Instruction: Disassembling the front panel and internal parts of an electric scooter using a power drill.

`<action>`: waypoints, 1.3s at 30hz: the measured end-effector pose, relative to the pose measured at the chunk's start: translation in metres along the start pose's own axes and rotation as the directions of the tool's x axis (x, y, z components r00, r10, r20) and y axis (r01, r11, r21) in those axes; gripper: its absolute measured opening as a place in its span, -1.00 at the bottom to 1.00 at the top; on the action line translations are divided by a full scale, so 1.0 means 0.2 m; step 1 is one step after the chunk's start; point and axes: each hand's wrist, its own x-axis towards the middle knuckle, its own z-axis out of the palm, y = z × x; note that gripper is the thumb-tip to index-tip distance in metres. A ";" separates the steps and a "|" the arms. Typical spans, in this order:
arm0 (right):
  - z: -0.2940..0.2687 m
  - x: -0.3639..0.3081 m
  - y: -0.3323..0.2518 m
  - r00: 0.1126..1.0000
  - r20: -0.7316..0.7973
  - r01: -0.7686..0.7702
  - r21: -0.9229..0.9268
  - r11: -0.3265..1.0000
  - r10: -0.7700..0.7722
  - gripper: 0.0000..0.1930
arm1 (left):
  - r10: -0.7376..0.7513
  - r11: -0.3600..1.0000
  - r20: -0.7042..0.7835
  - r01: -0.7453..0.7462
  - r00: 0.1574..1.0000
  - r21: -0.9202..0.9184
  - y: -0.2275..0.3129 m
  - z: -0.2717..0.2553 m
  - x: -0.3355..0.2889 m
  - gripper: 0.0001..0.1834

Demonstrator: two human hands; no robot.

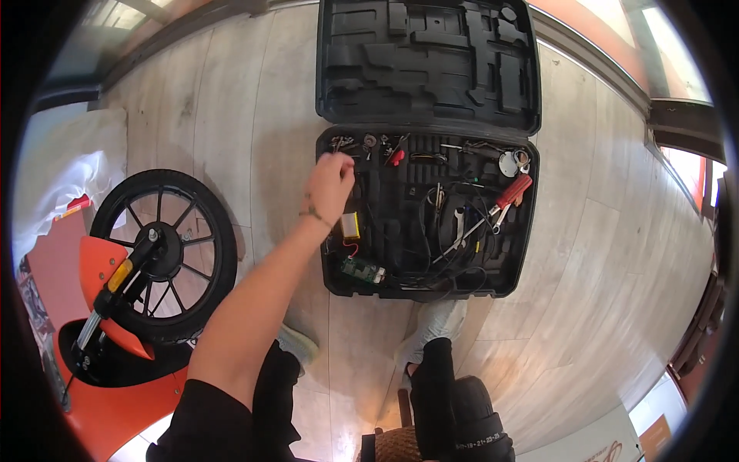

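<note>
My left hand [330, 187] reaches over the left side of an open black tool case [526, 231]. Its fingers are curled together at the upper left compartment, beside small metal parts [344, 143]. What they pinch, if anything, is too small to make out. Close to the wrist lie a yellow-edged battery pack [350, 225] and a green circuit board [362, 269] with red wires. To the right of the hand sits a small red-handled tool [397, 157]. My right hand does not show.
A red-handled screwdriver [514, 192], a wrench [459, 225] and black cables [425, 231] lie in the case. Its moulded lid [431, 69] is folded back. An orange vehicle's spoked wheel [162, 254] stands left. My feet [439, 327] are at the case's near edge.
</note>
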 end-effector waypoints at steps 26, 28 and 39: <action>-0.01 0.01 0.05 0.995 -0.031 0.101 0.060 0.993 -0.099 -0.36 | -0.336 0.585 0.413 0.531 0.846 -0.613 0.07 0.03 -0.12 -0.78; 0.00 0.00 0.04 0.994 -0.029 0.111 0.062 0.992 -0.109 -0.36 | -0.328 0.201 0.545 0.621 0.772 -0.758 0.14 0.00 -0.13 -0.75; 0.02 -0.04 0.00 0.990 -0.048 0.136 0.079 0.987 -0.133 -0.36 | -0.107 0.173 0.467 0.479 0.878 -0.860 0.45 -0.11 -0.22 -0.81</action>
